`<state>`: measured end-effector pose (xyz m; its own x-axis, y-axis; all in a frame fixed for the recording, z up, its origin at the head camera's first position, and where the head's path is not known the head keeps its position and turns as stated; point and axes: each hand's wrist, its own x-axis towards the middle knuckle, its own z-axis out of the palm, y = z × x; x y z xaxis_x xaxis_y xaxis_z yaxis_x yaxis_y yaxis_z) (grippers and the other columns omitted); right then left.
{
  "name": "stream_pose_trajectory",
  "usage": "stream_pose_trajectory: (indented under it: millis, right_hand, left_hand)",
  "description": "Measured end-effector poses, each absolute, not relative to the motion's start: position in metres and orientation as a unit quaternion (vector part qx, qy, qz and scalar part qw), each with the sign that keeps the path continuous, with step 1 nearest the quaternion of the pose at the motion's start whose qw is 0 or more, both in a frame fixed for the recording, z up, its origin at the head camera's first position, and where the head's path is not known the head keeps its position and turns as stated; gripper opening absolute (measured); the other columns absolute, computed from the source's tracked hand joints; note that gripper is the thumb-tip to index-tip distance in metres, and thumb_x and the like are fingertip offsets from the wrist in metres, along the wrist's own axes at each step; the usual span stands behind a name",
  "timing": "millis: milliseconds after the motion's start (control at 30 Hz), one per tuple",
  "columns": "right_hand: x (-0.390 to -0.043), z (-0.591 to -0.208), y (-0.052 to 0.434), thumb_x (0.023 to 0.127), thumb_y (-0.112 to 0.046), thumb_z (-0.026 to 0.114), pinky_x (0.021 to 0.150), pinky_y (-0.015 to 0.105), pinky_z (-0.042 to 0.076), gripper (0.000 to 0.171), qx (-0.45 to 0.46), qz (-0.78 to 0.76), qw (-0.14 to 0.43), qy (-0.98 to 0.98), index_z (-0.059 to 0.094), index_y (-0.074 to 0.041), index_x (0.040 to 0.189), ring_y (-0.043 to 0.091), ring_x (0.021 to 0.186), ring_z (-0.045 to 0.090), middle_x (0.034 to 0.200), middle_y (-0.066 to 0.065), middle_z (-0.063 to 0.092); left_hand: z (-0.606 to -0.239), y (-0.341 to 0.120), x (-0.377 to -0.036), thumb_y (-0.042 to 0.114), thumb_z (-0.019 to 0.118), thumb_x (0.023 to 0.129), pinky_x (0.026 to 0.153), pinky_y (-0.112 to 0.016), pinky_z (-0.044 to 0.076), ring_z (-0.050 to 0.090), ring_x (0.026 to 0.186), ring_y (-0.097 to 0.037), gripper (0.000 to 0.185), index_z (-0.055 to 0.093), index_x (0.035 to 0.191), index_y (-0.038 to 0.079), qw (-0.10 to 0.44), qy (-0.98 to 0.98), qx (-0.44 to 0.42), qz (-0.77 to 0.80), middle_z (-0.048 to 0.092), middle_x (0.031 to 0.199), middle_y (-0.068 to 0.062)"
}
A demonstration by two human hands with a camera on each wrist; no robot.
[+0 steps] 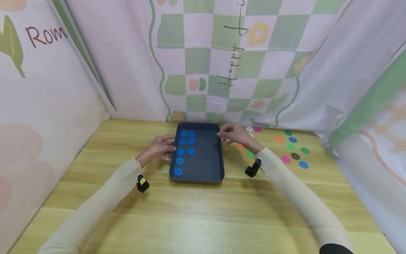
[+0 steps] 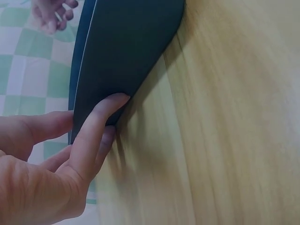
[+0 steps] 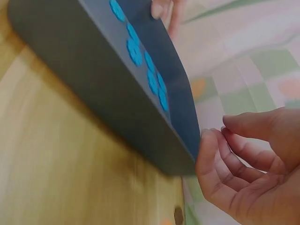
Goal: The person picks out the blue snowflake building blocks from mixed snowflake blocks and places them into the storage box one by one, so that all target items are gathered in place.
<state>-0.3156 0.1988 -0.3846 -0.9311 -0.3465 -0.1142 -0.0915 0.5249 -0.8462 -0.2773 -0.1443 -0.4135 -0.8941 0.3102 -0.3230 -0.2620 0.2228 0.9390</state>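
A dark rectangular tray (image 1: 207, 160) stands on the wooden table. Blue flower-shaped discs (image 1: 191, 151) lie in two columns along its left side, the left column longer. My left hand (image 1: 160, 146) grips the tray's left wall; in the left wrist view, fingers (image 2: 96, 126) press on its outer face. A fingertip (image 3: 158, 10) shows over the rim in the right wrist view. At the tray's far right corner is my right hand (image 1: 234, 134), its fingertips close beside the rim. In the right wrist view its fingers (image 3: 211, 159) are loosely curled with nothing visible between them.
Loose discs in several colours lie to the right of the tray, among them a brown one (image 1: 295, 156), a pink one (image 1: 285, 159) and a blue one (image 1: 303, 164). Some are partly behind the right hand. A patterned curtain (image 1: 196, 63) hangs at the table's back edge.
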Motion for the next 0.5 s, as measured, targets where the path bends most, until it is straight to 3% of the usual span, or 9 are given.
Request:
stream_pose_trajectory:
  millis: [100, 267, 500]
  right_hand:
    - [-0.317, -0.384, 0.216, 0.108, -0.016, 0.059, 0.087, 0.05, 0.064, 0.026, -0.109, -0.473, 0.13, 0.864, 0.065, 0.008, 0.116, 0.028, 0.093, 0.072, 0.124, 0.029, 0.069]
    - [-0.316, -0.384, 0.247, 0.107, -0.015, 0.061, 0.083, 0.044, 0.066, 0.028, -0.094, -0.473, 0.108, 0.869, 0.063, 0.011, 0.118, 0.02, 0.088, 0.073, 0.118, 0.024, 0.072]
    - [-0.315, -0.393, 0.295, 0.109, -0.015, 0.055, 0.083, 0.037, 0.065, 0.031, -0.063, -0.451, 0.082, 0.887, 0.058, 0.013, 0.122, 0.018, 0.09, 0.071, 0.126, 0.032, 0.065]
  left_hand:
    - [-0.413, -0.145, -0.278, 0.0, 0.06, 0.103, 0.069, -0.032, 0.067, 0.057, 0.134, -0.045, 0.07, 0.029, 0.165, 0.007, 0.233, 0.749, 0.016, 0.621, 0.035, 0.165, -0.027]
    - [-0.412, -0.146, -0.278, 0.0, 0.061, 0.103, 0.071, -0.034, 0.067, 0.059, 0.132, -0.046, 0.071, 0.027, 0.166, 0.006, 0.238, 0.747, 0.017, 0.62, 0.036, 0.164, -0.028]
    - [-0.414, -0.146, -0.278, 0.002, 0.061, 0.104, 0.071, -0.032, 0.067, 0.059, 0.132, -0.045, 0.069, 0.03, 0.165, 0.007, 0.236, 0.749, 0.019, 0.618, 0.035, 0.164, -0.028]
